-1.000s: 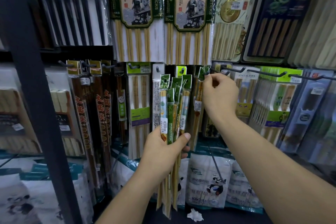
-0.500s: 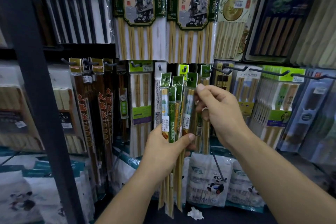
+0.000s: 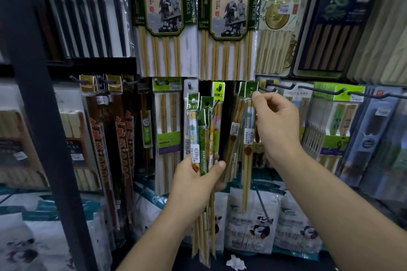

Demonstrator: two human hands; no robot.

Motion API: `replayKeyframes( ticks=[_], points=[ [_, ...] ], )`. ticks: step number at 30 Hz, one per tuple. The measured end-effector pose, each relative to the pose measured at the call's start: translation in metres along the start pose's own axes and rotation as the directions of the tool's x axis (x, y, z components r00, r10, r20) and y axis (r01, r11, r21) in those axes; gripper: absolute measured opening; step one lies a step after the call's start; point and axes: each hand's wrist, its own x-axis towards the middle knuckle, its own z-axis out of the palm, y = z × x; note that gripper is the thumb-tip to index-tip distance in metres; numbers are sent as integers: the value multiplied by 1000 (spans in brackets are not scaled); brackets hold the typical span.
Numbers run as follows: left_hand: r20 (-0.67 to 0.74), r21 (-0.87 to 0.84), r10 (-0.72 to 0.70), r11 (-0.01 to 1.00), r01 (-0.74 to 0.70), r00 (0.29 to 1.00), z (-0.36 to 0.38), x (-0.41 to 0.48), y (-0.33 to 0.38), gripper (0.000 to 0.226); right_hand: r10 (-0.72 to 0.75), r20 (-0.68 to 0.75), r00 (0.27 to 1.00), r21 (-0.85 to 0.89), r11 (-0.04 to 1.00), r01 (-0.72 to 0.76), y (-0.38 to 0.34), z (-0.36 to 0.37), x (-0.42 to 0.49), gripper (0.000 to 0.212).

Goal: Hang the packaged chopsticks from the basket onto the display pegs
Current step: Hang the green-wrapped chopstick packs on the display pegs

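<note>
My left hand (image 3: 196, 179) grips a bundle of several slim chopstick packs (image 3: 203, 130) with green header cards, upright in front of the display's centre. My right hand (image 3: 276, 123) pinches one chopstick pack (image 3: 248, 138) near its green header and holds it up at peg height, beside packs hanging on the peg (image 3: 272, 87) there. Whether its hole is on the peg I cannot tell. The basket is out of view.
Dark pegs (image 3: 319, 90) carry boxed chopsticks to the right, and brown long packs (image 3: 121, 138) hang on the left. Large chopstick packs (image 3: 165, 17) hang above. A dark upright post (image 3: 41, 116) stands at the left. Panda-print bags (image 3: 255, 222) fill the shelf below.
My right hand came down to the bundle, took one pack from it, and has lifted that pack up and right to the peg. My left hand stayed about where it was.
</note>
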Motion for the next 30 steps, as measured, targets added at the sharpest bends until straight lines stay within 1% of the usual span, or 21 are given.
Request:
replayKeyframes(
  ticks=[2,3,4,7,8,9,10,11,13,14,15,17,18,20,23,24,26,28,30],
  points=[
    [10,9,-26,1000,26,1000,0,0,0,19,-24,-23,999,-1,1000,24,1,1,0,35],
    [19,17,-36,999,36,999,-1,-1,0,26,-29,-30,999,-1,1000,29,2,2,1,35],
    [31,39,-43,998,42,999,-1,-1,0,36,-33,-34,999,-5,999,33,3,3,2,35],
    [45,137,-63,989,56,997,-2,-3,1,81,-22,-45,999,-41,999,20,7,6,6,34],
    [43,140,-73,988,66,996,-1,-3,2,89,-9,-46,999,-59,998,7,8,7,8,35],
    [45,114,-75,991,69,996,-1,-4,3,91,4,-43,999,-78,997,-7,10,7,9,37],
    [52,70,-67,996,63,996,0,-5,3,86,17,-39,999,-92,996,-20,11,7,10,38],
    [60,25,-47,999,46,997,1,-5,3,74,28,-37,999,-102,994,-32,12,7,10,38],
    [76,-21,8,1000,-7,997,1,-7,5,38,43,-68,997,-118,992,-51,12,5,7,32],
    [82,-36,27,999,-24,996,2,-7,6,26,44,-86,995,-118,991,-54,11,4,2,27],
    [92,-54,36,998,-31,995,2,-8,6,21,43,-85,995,-111,992,-53,10,2,-3,25],
    [107,-85,36,996,-26,994,3,-8,8,15,60,9,998,-88,994,-59,7,2,-15,26],
    [118,-98,36,995,-25,992,3,-8,8,13,86,79,993,-78,994,-80,5,2,-21,26],
    [147,-107,41,994,-25,988,4,-9,8,16,149,187,971,-53,988,-142,0,4,-28,23],
    [169,-135,53,990,-31,984,6,-9,6,14,220,251,943,0,974,-227,-5,4,-27,20],
    [168,-145,51,989,-27,984,7,-8,5,15,221,252,942,6,973,-230,-7,3,-27,19],
    [151,-132,52,991,-32,987,6,-7,4,20,180,228,957,-8,983,-183,-9,2,-23,18],
    [107,-55,66,997,-60,992,3,-5,3,30,127,171,977,9,991,-130,-13,0,-17,19],
    [71,-47,53,998,-49,996,2,-3,1,38,102,96,990,34,994,-106,-16,-2,-8,23]
  ],
)
